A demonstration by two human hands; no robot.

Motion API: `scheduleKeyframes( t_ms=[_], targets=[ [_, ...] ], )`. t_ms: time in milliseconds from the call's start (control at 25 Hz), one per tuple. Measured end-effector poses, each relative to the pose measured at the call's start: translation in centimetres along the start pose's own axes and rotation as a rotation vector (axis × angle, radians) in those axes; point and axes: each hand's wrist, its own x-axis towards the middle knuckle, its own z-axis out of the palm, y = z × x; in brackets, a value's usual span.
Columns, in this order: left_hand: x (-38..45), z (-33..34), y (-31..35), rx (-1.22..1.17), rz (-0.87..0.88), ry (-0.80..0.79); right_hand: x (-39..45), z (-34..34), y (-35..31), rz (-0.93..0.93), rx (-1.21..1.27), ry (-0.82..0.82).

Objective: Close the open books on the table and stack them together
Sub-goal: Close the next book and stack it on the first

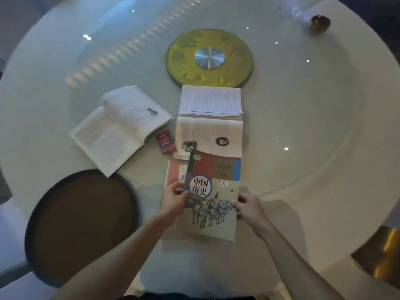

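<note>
A closed history book (pixel 213 191) with horses on its cover is held near the table's front edge, above another closed book with a reddish cover (pixel 174 173). My left hand (pixel 173 199) grips its left edge and my right hand (pixel 247 205) grips its right edge. Just behind it an open book (pixel 208 135) lies flat, with printed pages showing. A second open book (pixel 121 128) lies to the left, its pages fanned up. A stack of printed sheets (pixel 211 100) rests behind the middle open book.
The round white table (pixel 303 126) has a yellow disc (pixel 208 58) at its centre. A small red card box (pixel 165 142) lies between the open books. A dark round stool (pixel 82 226) stands at the front left. A small brown object (pixel 320 23) sits far right.
</note>
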Motion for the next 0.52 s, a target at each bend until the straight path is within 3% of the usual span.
scheduleKeyframes(
  t_ms=[160,280,520],
  targets=[
    [0.7,-3.7,-3.4,0.053,-0.01,0.0,-0.1,4.7,0.1,-0.026,-0.089,0.068],
    [1.4,-5.6,-4.5,0.223,0.024,0.043,-0.3,7.2,0.2,-0.054,-0.222,0.116],
    [2.0,-7.2,-4.3,0.522,0.241,0.052,-0.2,9.5,0.1,-0.053,-0.509,0.266]
  ],
)
